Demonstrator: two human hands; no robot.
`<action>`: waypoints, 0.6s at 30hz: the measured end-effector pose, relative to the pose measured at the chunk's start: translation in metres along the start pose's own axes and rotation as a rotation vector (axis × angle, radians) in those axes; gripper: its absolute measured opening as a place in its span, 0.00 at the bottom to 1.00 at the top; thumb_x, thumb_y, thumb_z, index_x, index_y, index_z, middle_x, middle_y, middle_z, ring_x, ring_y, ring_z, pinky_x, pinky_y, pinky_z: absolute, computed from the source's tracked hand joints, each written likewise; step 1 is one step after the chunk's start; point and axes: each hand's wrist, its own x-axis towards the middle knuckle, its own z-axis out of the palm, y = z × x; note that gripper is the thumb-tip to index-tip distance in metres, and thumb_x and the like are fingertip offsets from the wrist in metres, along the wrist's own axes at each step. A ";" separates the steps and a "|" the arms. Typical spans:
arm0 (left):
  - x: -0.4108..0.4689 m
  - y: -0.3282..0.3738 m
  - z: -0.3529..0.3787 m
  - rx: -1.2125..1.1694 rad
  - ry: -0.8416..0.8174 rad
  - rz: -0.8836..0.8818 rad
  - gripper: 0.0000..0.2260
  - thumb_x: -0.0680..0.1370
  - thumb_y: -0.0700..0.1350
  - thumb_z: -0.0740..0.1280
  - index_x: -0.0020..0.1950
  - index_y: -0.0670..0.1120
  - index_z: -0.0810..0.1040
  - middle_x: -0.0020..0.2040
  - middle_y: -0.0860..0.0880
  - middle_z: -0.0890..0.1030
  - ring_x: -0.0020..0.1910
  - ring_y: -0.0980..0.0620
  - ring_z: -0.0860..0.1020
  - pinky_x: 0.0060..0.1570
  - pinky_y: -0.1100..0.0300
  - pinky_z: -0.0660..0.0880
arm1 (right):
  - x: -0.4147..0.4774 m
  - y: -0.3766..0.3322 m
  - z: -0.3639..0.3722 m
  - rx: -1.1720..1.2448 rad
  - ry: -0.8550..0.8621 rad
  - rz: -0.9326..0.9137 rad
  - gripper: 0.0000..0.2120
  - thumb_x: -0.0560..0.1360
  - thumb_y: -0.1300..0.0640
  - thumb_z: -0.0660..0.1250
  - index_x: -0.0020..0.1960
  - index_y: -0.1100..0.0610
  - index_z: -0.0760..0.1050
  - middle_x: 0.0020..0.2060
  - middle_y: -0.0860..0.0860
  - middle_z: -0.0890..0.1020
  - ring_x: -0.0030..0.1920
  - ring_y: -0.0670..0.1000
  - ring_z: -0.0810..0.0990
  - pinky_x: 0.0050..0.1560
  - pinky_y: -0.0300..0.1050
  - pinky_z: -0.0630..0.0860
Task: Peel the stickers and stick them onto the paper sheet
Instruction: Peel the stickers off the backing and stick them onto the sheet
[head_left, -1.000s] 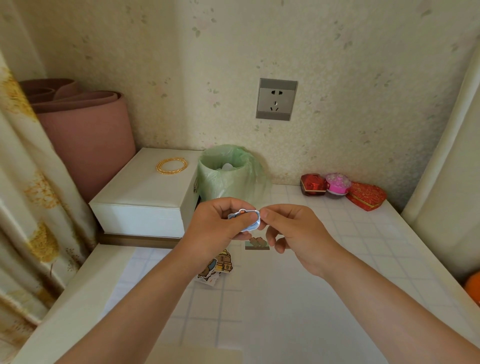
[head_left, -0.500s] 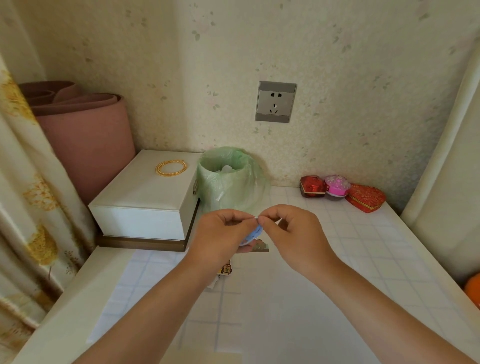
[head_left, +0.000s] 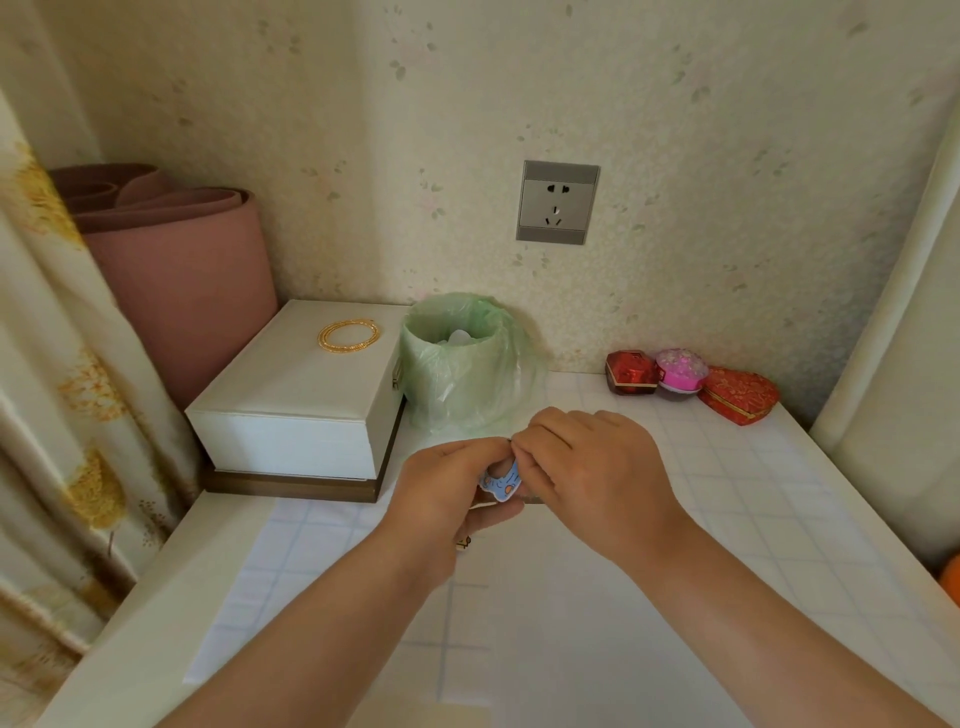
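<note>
The gridded paper (head_left: 519, 649) lay flat on the counter (head_left: 156, 597), nearest the person. Above its far part the two hands met. The left hand (head_left: 447, 488) pinched a small blue sticker (head_left: 501, 483) from below, and the right hand (head_left: 587, 467) nipped the sticker's upper edge with curled fingertips, so it hung in the air, clear of the sheet. A scrap of another sticker (head_left: 464, 543) showed on the paper under the left wrist.

The blue sticker looked thin, light and floppy, likely to curl or cling to itself. A nail worked in at the very edge should split it from its backing, and only the rim should be touched once it was free. Whether the backing had parted could not be told.

Beyond stood a bagged bin (head_left: 457, 358), a white box (head_left: 296, 395) and red gift boxes (head_left: 737, 395) by the wall.
</note>
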 end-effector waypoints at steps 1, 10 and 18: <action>0.001 0.000 -0.001 -0.004 0.008 0.003 0.07 0.76 0.40 0.70 0.50 0.38 0.84 0.46 0.38 0.85 0.47 0.43 0.85 0.41 0.57 0.82 | -0.001 0.000 0.000 0.027 -0.005 -0.011 0.08 0.78 0.56 0.65 0.41 0.55 0.80 0.36 0.49 0.79 0.29 0.51 0.72 0.28 0.46 0.68; 0.001 0.003 -0.006 0.056 0.017 0.079 0.07 0.77 0.45 0.71 0.50 0.44 0.86 0.46 0.43 0.86 0.45 0.47 0.86 0.42 0.55 0.82 | -0.007 0.000 0.002 0.138 -0.081 0.065 0.13 0.79 0.52 0.63 0.56 0.54 0.84 0.47 0.46 0.83 0.32 0.48 0.77 0.29 0.43 0.71; 0.003 0.005 -0.006 0.401 0.046 0.332 0.03 0.77 0.43 0.72 0.47 0.46 0.86 0.40 0.48 0.86 0.36 0.50 0.85 0.40 0.53 0.84 | 0.008 0.002 -0.015 1.031 -0.296 0.979 0.06 0.75 0.57 0.73 0.41 0.49 0.85 0.32 0.47 0.84 0.29 0.45 0.77 0.35 0.41 0.76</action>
